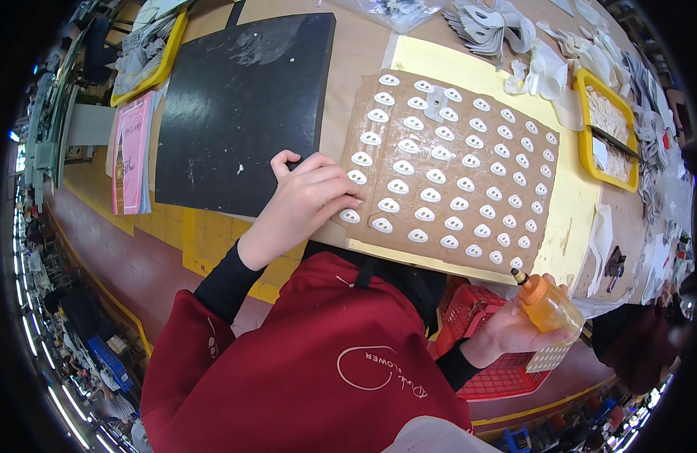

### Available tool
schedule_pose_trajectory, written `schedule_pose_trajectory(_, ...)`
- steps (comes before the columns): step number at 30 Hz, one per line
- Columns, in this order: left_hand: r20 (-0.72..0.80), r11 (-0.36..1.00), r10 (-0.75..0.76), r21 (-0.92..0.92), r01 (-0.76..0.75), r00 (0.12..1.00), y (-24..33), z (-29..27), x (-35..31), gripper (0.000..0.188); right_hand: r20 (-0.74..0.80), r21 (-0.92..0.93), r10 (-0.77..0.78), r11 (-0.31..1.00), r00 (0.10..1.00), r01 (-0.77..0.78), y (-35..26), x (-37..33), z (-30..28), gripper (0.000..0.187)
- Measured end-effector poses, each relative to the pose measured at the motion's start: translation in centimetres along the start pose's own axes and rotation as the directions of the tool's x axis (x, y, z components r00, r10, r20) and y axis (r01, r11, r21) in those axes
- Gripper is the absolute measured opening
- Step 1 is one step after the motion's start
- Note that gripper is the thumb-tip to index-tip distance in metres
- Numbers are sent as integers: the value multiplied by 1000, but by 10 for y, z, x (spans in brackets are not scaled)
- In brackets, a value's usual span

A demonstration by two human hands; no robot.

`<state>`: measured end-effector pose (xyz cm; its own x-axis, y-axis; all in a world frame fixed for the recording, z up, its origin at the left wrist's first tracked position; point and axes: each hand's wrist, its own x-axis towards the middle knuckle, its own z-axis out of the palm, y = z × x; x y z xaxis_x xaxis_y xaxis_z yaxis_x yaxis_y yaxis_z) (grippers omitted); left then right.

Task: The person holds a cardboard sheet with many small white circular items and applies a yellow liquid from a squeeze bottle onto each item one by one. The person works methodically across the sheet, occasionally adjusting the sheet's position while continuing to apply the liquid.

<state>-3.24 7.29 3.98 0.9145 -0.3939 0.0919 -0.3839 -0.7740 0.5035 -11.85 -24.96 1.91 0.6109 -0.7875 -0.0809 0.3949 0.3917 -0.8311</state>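
A brown board (431, 162) lies on the table, set with rows of small white rounded pieces (436, 176), each with two dark holes. My left hand (307, 196) is at the board's left edge, fingers curled in and fingertips pressed down in the left column of pieces. The fingers hide whatever lies under or between them. Off the table's near edge, my right hand (518, 325) is wrapped round a clear squeeze bottle (548, 306) with an orange cap and yellowish liquid. Its dark-tipped nozzle points up and left, apart from the board.
A black slab (239, 113) lies left of the board, beside a pink booklet (131, 155). Pale yellow sheeting (469, 64) shows beneath the board. At right is a yellow tray (628, 162) of light pieces; cut grey strips (488, 26) lie behind. A red basket (469, 313) stands below the table.
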Motion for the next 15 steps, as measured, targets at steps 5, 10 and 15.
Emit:
schedule_pose_trajectory(5, 21, 1000, -23, 3, 23, 1000, 0, -1, -1, 3, 7, 14, 22, 1000, 1000, -22, -2, 2, -3, 72)
schedule_pose_trajectory(10, -34, 994, 11, 112, -7, 999, 1, 3, 0, 5, -16, -24, -1, 1000, 1000, 1, -1, 3, -3, 72)
schedule_pose_trajectory(15, -145, 971, 53, 238, -17, 988, 7, 7, 2, 12, -16, -18, 3, 1000, 1000, -3, -1, 3, 1, 73)
